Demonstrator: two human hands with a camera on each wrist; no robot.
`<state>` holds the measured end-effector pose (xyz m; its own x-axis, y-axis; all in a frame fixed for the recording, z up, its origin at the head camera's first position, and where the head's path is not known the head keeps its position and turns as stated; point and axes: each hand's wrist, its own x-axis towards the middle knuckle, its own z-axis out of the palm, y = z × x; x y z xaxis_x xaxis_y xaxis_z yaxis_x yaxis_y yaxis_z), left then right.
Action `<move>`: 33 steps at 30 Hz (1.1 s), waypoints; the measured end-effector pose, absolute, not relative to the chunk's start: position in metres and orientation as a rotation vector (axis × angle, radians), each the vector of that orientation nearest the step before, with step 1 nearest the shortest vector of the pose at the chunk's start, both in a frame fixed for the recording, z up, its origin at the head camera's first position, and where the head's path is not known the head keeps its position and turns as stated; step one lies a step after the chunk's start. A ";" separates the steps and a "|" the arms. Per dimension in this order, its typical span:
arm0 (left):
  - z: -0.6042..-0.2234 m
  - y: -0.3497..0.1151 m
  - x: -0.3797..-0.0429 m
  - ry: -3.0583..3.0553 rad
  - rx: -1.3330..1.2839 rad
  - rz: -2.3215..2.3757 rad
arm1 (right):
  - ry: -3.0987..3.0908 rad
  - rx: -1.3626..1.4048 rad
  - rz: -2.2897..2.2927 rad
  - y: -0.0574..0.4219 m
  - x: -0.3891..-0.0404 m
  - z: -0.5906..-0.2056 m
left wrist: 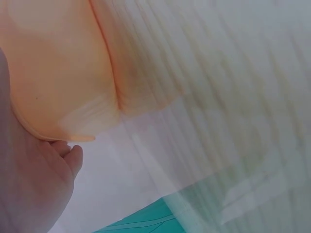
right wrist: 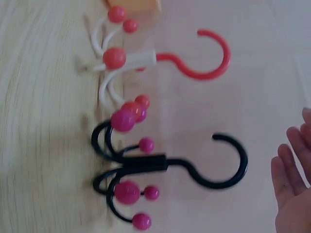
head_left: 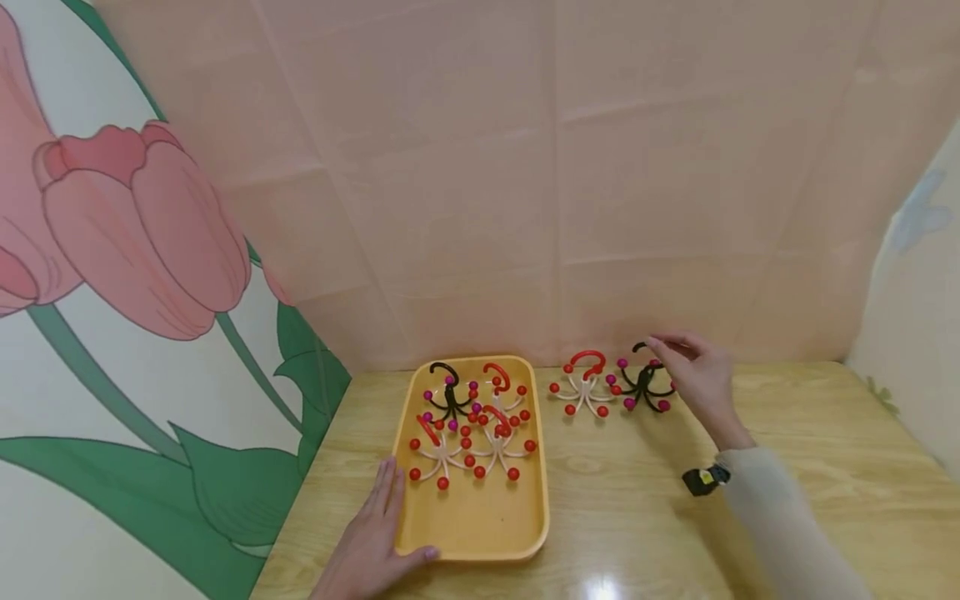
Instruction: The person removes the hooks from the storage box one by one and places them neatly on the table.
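Beside black hook (right wrist: 146, 163), right hand (head_left: 703, 377) loose, gap visible only from right wrist, left hand (head_left: 371, 533) spread

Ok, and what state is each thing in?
Yellow tray: on the table, partly filled
Black multi-arm hanger in the tray: standing, hook up
Three white-and-red hangers in the tray: hooks up
White-and-red hanger outside: upright
Black hanger outside: upright, unheld
Left hand: touching the tray's rim
Right hand: near the outside black hanger, holding nothing
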<state>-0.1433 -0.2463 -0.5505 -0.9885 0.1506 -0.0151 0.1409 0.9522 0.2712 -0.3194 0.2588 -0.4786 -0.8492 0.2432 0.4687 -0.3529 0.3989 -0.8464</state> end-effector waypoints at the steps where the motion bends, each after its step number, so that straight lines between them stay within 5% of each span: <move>1: -0.550 -0.246 -0.143 3.069 0.226 0.414 | -2.117 0.115 1.463 0.254 -0.317 -0.476; 33: -0.544 -0.244 -0.147 3.095 0.282 0.175 | -2.404 0.628 1.650 0.091 -0.257 -0.470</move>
<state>-0.1471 -0.2438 -0.5442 -0.9832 0.1816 -0.0180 0.1784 0.9773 0.1146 -0.2568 0.0913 -0.4695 -0.8993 -0.2493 0.3593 -0.4249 0.3037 -0.8528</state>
